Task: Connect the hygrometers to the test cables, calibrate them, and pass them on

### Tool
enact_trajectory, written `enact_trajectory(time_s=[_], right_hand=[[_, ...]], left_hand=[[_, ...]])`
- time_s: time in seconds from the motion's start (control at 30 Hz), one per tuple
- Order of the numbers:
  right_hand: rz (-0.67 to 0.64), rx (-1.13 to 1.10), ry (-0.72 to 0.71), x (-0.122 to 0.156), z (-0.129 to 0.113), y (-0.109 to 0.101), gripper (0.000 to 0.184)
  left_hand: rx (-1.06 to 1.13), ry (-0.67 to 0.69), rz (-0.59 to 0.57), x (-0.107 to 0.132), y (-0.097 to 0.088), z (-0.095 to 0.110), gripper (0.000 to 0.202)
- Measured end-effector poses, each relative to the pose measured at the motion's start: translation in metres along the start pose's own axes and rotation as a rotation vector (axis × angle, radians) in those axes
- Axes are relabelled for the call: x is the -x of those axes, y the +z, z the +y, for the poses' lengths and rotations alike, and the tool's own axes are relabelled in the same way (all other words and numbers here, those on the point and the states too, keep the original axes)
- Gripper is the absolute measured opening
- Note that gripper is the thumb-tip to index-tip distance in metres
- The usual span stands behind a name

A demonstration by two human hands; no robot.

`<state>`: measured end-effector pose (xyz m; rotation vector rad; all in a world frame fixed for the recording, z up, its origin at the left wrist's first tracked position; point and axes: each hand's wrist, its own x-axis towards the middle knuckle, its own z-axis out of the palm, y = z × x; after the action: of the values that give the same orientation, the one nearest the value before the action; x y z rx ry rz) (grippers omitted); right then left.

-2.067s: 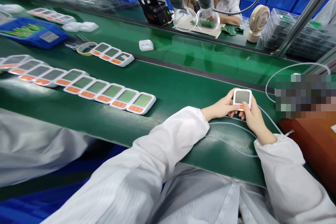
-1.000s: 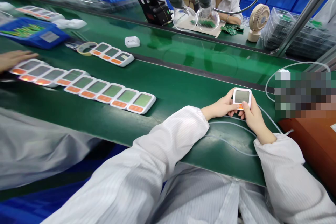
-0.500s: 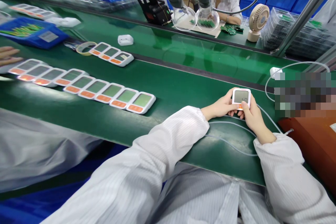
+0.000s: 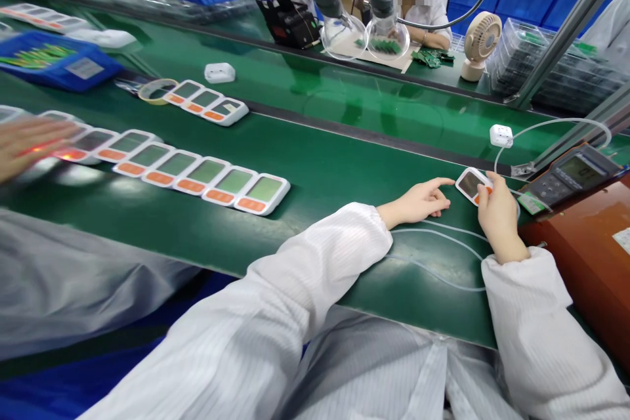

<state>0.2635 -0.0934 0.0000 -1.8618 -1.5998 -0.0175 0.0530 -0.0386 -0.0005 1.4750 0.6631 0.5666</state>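
My right hand (image 4: pixel 499 216) grips the right side of a small white display device (image 4: pixel 471 185) with a grey screen and orange buttons, tilted near the back of the green bench. Its fingers lie over the lower right part, where the orange buttons are partly hidden. My left hand (image 4: pixel 418 201) is just left of the device, index finger stretched towards its edge and the other fingers loosely bent, holding nothing. Thin clear tubing (image 4: pixel 438 261) loops on the bench below both hands. A dark handheld meter (image 4: pixel 573 170) with a lit display leans right of my right hand.
A row of similar white devices (image 4: pixel 197 176) lies to the left, with a shorter row (image 4: pixel 207 103) behind. A co-worker's hand (image 4: pixel 37 144) blurs over the left end. An orange-brown box (image 4: pixel 583 243) stands right. A white plug adapter (image 4: pixel 501 136) and tape roll (image 4: pixel 157 91) lie farther back.
My left hand has let go of the device. My right hand has carried it slightly right and turned it. The co-worker's hand has moved right over the row.
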Motion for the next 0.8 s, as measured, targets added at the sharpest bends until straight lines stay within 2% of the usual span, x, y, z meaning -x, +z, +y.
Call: enact_trajectory(time_s=[0.1, 0.17, 0.23, 0.33, 0.43, 0.53, 0.7, 0.8], right_hand=[[0.077, 0.072, -0.028, 0.0, 0.003, 0.0, 0.044], [0.1, 0.15, -0.047, 0.004, -0.004, -0.002, 0.047], [0.065, 0.224, -0.097, 0.011, -0.016, -0.003, 0.046], [-0.145, 0.176, -0.251, 0.023, -0.036, -0.001, 0.03], [-0.396, 0.055, -0.439, 0.035, -0.053, 0.006, 0.017], [-0.48, 0.052, -0.526, 0.043, -0.063, 0.013, 0.004], [-0.492, 0.025, -0.53, 0.045, -0.066, 0.014, 0.009], [-0.461, -0.035, -0.405, 0.042, -0.064, 0.013, 0.013]], left_hand=[[-0.024, 0.005, -0.009, 0.0, 0.001, -0.002, 0.047], [-0.032, 0.001, -0.001, 0.001, 0.001, -0.001, 0.05], [-0.027, 0.013, 0.019, 0.001, 0.001, -0.001, 0.056], [-0.009, 0.064, 0.102, 0.001, -0.002, -0.001, 0.061], [0.005, 0.103, 0.236, -0.001, -0.008, -0.002, 0.052], [-0.007, 0.116, 0.325, -0.001, -0.016, 0.001, 0.039], [-0.219, 0.187, 0.41, 0.012, -0.037, 0.022, 0.028], [-0.441, 0.188, 0.568, 0.036, -0.057, 0.034, 0.034]])
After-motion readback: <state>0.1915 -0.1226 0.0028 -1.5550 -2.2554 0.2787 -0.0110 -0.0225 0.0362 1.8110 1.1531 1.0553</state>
